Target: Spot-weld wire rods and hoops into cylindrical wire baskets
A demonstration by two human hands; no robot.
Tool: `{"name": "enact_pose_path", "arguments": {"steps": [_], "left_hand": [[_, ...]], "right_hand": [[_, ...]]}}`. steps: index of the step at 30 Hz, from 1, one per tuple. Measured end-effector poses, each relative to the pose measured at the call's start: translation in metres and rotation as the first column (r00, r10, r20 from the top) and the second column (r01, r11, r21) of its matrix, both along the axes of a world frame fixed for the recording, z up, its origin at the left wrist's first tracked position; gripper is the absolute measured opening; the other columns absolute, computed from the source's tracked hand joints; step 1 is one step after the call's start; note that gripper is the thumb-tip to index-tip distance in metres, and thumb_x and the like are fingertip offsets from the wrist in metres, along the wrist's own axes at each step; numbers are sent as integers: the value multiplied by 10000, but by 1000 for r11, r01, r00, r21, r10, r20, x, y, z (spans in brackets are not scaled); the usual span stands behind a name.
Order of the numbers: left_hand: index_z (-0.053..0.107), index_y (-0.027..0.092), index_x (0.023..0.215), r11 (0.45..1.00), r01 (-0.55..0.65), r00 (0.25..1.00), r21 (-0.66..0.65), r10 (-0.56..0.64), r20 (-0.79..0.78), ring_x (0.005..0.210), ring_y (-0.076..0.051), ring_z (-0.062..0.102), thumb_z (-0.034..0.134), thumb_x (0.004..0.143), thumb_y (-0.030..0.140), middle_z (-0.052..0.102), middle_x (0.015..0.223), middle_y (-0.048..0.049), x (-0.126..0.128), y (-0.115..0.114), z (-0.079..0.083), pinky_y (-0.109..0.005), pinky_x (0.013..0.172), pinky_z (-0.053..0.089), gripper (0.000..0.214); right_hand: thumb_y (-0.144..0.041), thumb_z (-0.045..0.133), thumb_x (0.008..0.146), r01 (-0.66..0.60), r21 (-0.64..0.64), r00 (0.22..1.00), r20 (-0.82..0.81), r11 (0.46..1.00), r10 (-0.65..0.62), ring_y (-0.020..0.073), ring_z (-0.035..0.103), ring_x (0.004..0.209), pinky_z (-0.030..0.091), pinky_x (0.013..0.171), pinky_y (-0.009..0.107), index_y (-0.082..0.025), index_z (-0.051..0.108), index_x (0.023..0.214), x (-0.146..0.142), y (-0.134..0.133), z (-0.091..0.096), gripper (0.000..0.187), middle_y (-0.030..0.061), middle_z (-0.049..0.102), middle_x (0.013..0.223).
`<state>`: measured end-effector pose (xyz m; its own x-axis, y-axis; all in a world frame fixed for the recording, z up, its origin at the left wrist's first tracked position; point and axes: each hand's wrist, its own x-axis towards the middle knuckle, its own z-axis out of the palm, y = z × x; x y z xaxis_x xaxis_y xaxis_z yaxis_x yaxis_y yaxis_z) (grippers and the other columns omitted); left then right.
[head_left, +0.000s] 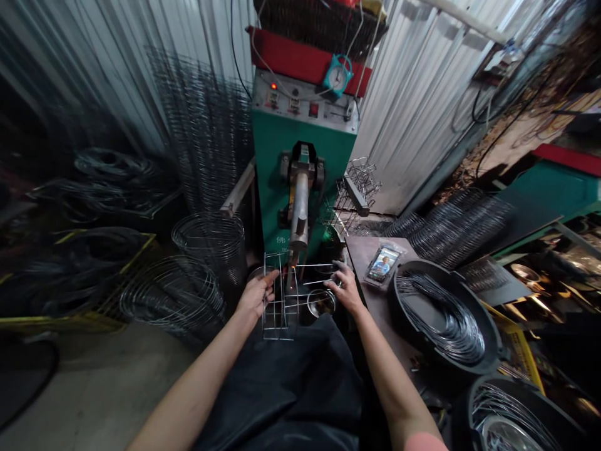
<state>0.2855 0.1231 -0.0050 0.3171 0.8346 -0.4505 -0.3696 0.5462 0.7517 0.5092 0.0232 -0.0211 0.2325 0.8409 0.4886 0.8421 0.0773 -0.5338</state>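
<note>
A small wire rack of crossed metal bars is upright at the green spot-welding machine. Closed around its left side are the fingers of my left hand. Over to the right, my right hand pinches the end of a thin metal rod that reaches toward the electrode. A small orange glow shows at the tip of the welding arm, where rod and rack meet. Below the rods, near my right hand, is a round metal cup. Some of my fingertips are hidden behind the wires.
A phone lies on the side table to the right, beside black tubs of curved wires. Stacked wire baskets stand at the left. A teal clock hangs on the machine, and a metal bracket juts out.
</note>
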Motion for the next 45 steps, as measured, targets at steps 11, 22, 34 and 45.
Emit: {"name": "enact_pose_path", "arguments": {"steps": [11, 22, 34, 45], "left_hand": [[488, 174, 737, 994, 18, 1000, 112, -21, 18, 366, -22, 244, 780, 513, 284, 332, 475, 115, -5, 0, -1, -157, 334, 184, 384], [492, 168, 712, 996, -8, 999, 90, 3, 54, 365, -15, 221, 796, 472, 298, 298, 454, 123, 2, 6, 0, -155, 337, 161, 409], [516, 145, 705, 997, -27, 997, 78, 21, 76, 364, -3, 230, 807, 443, 275, 355, 483, 105, 6, 22, -5, -153, 328, 173, 413], [479, 149, 631, 998, -59, 994, 24, 57, 89, 348, 3, 229, 805, 450, 216, 347, 468, 105, 11, 33, -8, -145, 316, 174, 380]], "right_hand": [[-467, 596, 758, 54, -52, 993, -103, 997, -59, 256, 433, 1134, 269, 933, 453, -220, 601, 668, -22, 19, 4, 264, 55, 580, 1138], [-461, 579, 771, 24, -48, 994, -107, 999, -29, 249, 433, 1113, 277, 922, 443, -216, 597, 664, -14, 28, 13, 268, 54, 582, 1122], [-473, 571, 768, -12, -90, 989, -148, 996, -1, 253, 426, 1128, 296, 931, 440, -208, 578, 643, -7, 42, 12, 293, 73, 566, 1139], [-501, 577, 750, 6, -90, 987, -158, 996, -21, 258, 436, 1116, 284, 932, 448, -202, 572, 619, -4, 52, 13, 326, 76, 582, 1117]]}}
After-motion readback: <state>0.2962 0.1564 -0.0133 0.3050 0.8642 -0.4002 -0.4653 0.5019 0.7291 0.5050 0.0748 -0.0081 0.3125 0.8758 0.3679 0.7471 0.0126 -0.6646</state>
